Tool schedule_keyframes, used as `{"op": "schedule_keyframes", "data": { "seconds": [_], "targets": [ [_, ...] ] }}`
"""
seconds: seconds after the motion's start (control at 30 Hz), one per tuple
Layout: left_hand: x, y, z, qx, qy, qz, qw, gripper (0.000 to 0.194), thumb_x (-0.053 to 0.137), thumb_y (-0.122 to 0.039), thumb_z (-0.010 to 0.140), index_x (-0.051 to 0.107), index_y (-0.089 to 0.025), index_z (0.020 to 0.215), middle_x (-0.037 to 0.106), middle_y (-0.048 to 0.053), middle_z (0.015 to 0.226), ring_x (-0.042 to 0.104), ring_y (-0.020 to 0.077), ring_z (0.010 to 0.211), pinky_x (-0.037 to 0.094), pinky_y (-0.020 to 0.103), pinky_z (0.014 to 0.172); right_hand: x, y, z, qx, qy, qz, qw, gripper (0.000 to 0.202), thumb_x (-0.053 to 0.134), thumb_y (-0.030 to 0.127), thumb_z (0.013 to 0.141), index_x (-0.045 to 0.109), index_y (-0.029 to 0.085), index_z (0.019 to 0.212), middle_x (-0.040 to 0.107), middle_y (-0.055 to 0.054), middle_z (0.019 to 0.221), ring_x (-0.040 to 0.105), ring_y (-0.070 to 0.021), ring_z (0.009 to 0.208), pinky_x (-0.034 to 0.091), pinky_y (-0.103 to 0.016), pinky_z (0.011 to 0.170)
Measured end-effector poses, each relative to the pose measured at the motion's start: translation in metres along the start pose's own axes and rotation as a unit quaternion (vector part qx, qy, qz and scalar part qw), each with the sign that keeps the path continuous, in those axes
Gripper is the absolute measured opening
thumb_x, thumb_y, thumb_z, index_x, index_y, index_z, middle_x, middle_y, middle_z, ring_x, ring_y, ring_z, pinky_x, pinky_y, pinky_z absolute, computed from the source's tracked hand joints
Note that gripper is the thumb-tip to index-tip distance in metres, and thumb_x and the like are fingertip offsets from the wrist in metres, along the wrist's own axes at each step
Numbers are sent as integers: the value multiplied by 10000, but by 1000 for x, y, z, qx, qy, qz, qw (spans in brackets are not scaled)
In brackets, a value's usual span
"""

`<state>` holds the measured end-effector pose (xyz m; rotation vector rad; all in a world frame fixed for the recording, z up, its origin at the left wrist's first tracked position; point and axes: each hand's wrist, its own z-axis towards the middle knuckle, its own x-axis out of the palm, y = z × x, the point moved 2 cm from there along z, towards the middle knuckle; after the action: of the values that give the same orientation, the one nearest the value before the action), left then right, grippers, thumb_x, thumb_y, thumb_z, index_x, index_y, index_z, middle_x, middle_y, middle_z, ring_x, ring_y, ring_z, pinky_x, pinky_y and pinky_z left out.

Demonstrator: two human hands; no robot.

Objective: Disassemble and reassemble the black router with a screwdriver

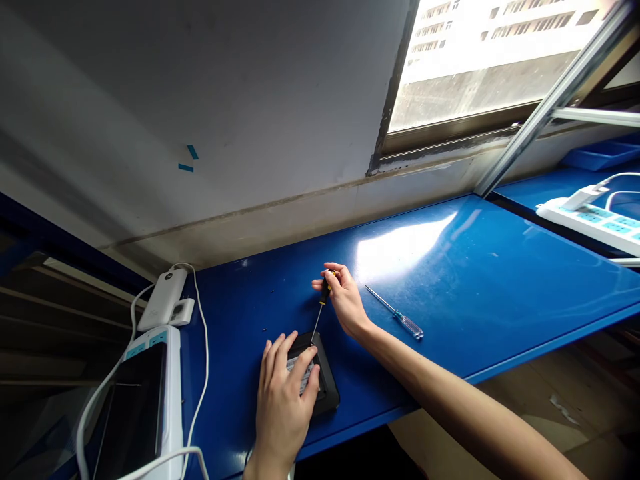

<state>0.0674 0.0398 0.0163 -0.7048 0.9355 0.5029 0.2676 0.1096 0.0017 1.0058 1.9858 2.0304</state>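
A black box-shaped device (pixel 327 380) with a pale label (pixel 304 373) lies on the blue table near its front edge. My left hand (pixel 284 390) rests on top of it with the fingers spread, covering its left part. In my right hand (pixel 344 300) is a screwdriver (pixel 325 290) with a black and yellow handle, pinched by the fingers. It leans slightly, its shaft pointing down to the device's far edge beside my left index fingertip. To the right of that hand lies a second screwdriver (pixel 407 323) with a clear bluish handle.
Tiny dark bits, perhaps screws (pixel 265 329), are scattered left of the device. At left, a white power bank (pixel 164 300), cables and a power strip with a dark-screened phone (pixel 133 407) line the table (pixel 500 287). Another power strip (pixel 590 220) sits beyond a metal frame at right.
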Motion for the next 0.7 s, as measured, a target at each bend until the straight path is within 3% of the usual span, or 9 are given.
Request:
{"op": "schedule_keyframes", "data": {
  "seconds": [0.53, 0.7],
  "targets": [
    [2, 0, 0, -4, 7, 4, 1000, 304, 524, -244, 990, 671, -323, 1245, 638, 83, 1376, 587, 328, 1302, 478, 672, 1075, 1, 1, 0, -4, -11, -3, 1000, 344, 691, 482, 848, 597, 244, 1078, 667, 34, 884, 753, -157, 751, 570, -325, 794],
    [2, 2, 1, -12, 17, 1, 1000, 305, 529, -259, 990, 676, -328, 1249, 631, 67, 1395, 581, 316, 1315, 470, 655, 1096, -2, 3, 3, -28, -33, 7, 999, 429, 702, 519, 841, 560, 259, 1151, 694, 5, 960, 770, -201, 912, 590, -357, 868]
  ]
}}
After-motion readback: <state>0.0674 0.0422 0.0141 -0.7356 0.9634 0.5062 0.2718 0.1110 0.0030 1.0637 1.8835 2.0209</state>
